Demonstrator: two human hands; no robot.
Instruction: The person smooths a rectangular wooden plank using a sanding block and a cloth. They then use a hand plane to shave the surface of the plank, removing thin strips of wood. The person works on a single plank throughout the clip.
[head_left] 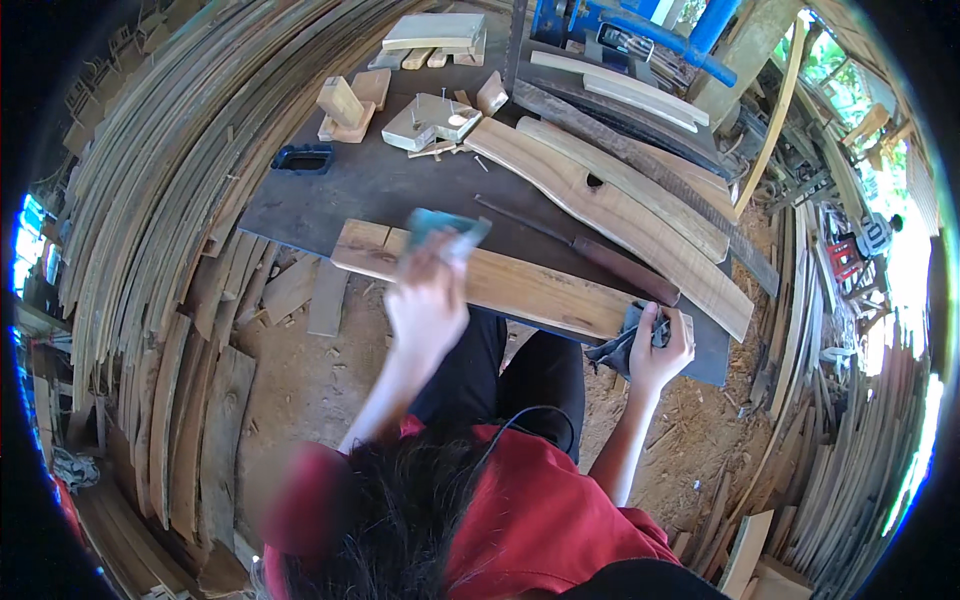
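Along the near edge of a dark workbench (360, 190), a wooden board (545, 291) lies flat before me, its length running from left to right. My left hand (428, 295), smeared by motion blur, grips a teal sheet (465, 232) over the board's left part, though how each finger sits I cannot tell. My right hand (668, 350) is closed around a grey cloth (618, 345) bunched at the board's right end. The step in hand looks to be rubbing down the upper face, the sheet probably the abrasive and the cloth a padded hold. The next move, I judge, calls for level pressure along the grain with the right end pinned against sliding. Just beyond the board rests a slim tool (630, 272) with a brown handle, and past it curved planks (620, 218), one with a dark hole. Farther back sits a notched wooden block (412, 128) with nails standing in it, a blue object (302, 152) lies to its left, and long stacked timber (190, 190) lines the left side.
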